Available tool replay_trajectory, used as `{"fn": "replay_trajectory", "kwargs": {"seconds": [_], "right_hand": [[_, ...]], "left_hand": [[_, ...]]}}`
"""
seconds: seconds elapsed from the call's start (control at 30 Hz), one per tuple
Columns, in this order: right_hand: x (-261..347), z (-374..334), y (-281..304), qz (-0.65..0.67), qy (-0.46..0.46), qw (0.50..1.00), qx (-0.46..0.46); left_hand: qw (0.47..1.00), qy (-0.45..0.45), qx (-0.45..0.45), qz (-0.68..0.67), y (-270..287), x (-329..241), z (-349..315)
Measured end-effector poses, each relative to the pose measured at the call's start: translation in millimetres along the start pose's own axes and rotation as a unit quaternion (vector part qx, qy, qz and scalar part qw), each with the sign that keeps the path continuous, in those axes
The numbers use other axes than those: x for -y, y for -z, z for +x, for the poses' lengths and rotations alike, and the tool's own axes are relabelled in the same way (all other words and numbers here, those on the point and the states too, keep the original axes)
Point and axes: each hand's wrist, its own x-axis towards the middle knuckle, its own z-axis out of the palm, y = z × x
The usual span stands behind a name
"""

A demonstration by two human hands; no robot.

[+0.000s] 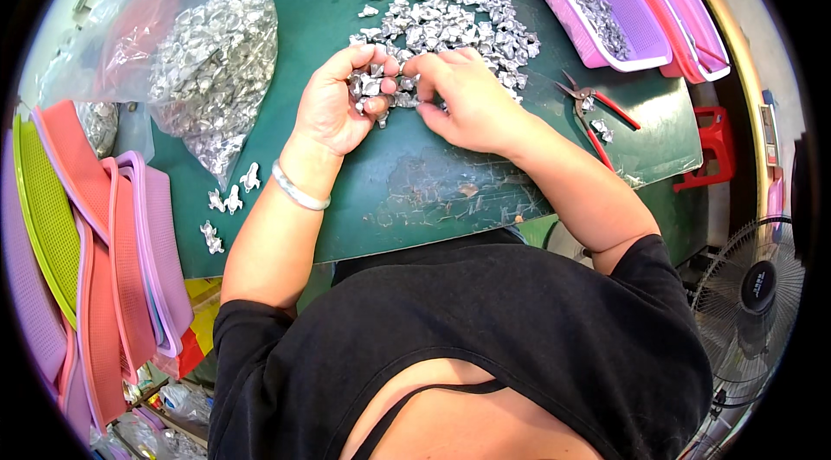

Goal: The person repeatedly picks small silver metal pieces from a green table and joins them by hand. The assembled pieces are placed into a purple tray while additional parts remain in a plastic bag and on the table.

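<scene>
My left hand (333, 101) is turned palm up, fingers curled around several small silver metal castings (369, 83). Close beside it, my right hand (467, 101) is bent with thumb and fingers curled in at the near edge of the pile, closed about a small silver casting (405, 98) that is partly hidden. Just beyond both hands a loose pile of silver castings (450, 23) spreads over the green table (363, 218). To the right of my right hand lie red-handled pliers (602, 114), jaws apart, with a few castings by them.
A clear plastic bag (221, 53) full of castings stands at left, with several loose castings (232, 199) near it. Stacked plastic baskets (112, 261) fill the left edge. A purple basket (645, 49) holding castings sits far right, near a red stool (717, 148) and a fan (749, 295).
</scene>
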Motion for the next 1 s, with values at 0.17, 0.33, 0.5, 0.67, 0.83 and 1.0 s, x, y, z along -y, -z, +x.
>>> {"fn": "replay_trajectory", "kwargs": {"seconds": [0.17,0.33,0.5,0.67,0.83,1.0], "right_hand": [[-7,1,5,0.091,-0.012,0.995,-0.047],[-7,1,8,0.114,0.017,0.983,-0.144],[-3,3,11,0.106,0.043,0.979,-0.17],[-1,3,13,0.107,0.053,0.979,-0.168],[-5,2,9,0.128,0.009,0.979,-0.157],[-5,1,9,0.162,-0.008,0.977,-0.141]], "left_hand": [[0.995,-0.014,-0.04,0.088,-6,1,-3],[0.979,-0.015,-0.061,0.193,-14,3,-6],[0.969,0.039,-0.049,0.238,-25,5,-13],[0.971,0.029,-0.03,0.236,-21,9,-11],[0.976,0.041,-0.029,0.212,-20,7,-11],[0.979,0.05,-0.034,0.192,-21,6,-10]]}}
